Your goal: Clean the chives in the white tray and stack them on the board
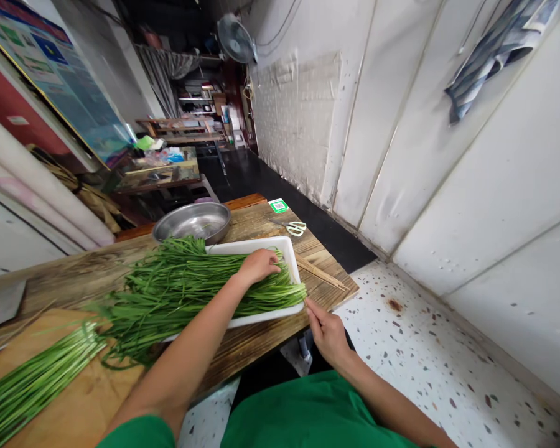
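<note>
A thick pile of green garlic chives (182, 280) lies in a white tray (289, 249), with the leafy ends spilling over its left side. My left hand (260, 266) is on top of the chives near their pale cut ends, fingers curled and closed on some stems. Just off the tray's near right corner, my right hand (327, 330) is closed in a pinch beside the stem tips. Whatever its fingertips hold is too small to make out. A separate bunch of chives (42, 379) rests on a wooden cutting board (98, 398) at the left.
A steel bowl (193, 221) stands behind the tray. Scissors (295, 228) with pale green handles, a QR code card (279, 205) and thin bamboo skewers (322, 272) lie toward the table's right end. A cleaver blade (2, 305) sits far left. A white wall (401, 124) runs along the right.
</note>
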`<state>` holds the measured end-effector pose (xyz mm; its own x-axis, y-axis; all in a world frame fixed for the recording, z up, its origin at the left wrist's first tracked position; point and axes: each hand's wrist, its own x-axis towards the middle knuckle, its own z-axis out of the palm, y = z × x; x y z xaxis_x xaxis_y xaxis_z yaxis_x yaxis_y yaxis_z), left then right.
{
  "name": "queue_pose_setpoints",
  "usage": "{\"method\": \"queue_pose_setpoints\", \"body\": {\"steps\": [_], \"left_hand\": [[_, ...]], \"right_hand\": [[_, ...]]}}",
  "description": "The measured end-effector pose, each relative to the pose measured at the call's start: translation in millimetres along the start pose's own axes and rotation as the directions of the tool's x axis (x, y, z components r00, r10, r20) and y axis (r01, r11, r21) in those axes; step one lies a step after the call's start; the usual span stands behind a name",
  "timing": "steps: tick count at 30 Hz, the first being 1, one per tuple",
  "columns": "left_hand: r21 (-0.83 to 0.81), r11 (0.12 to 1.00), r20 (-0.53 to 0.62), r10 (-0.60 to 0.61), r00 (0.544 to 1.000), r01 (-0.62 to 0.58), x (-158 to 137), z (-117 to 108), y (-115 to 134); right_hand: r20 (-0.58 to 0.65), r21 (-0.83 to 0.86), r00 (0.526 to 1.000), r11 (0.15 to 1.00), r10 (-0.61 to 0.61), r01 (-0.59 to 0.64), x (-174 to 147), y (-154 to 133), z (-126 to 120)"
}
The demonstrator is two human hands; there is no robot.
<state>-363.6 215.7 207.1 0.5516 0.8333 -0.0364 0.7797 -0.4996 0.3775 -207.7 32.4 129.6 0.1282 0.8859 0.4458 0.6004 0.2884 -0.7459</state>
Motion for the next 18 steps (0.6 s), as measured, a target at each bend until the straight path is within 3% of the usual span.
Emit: {"method": "queue_pose_setpoints", "body": {"steps": [3, 6, 12, 18], "left_hand": [[0.112, 0.989, 0.036, -0.101, 0.994, 0.096, -3.4, -6.1, -8.2], [0.118, 0.992, 0.046, -0.059, 0.997, 0.054, -6.5, -4.8, -11.6], [-0.114, 0.993, 0.104, -0.009, 0.995, 0.021, -3.7, 1.4, -13.2], [-0.359, 0.930, 0.001, 0.084, 0.997, -0.077, -4.0, 3.7, -16.4]], "right_hand": [[-0.004, -0.003, 1.000, 1.000, 0.001, -0.001, 0.2, 0.2, 0.2], [-0.002, -0.006, 1.000, 1.000, 0.012, -0.012, 0.7, 0.0, 0.4], [0.010, 0.002, 1.000, 1.000, -0.005, 0.005, 3.4, -3.5, -2.4], [0.066, -0.030, 0.998, 0.999, 0.020, -0.018, 10.9, -7.7, -10.3]]}}
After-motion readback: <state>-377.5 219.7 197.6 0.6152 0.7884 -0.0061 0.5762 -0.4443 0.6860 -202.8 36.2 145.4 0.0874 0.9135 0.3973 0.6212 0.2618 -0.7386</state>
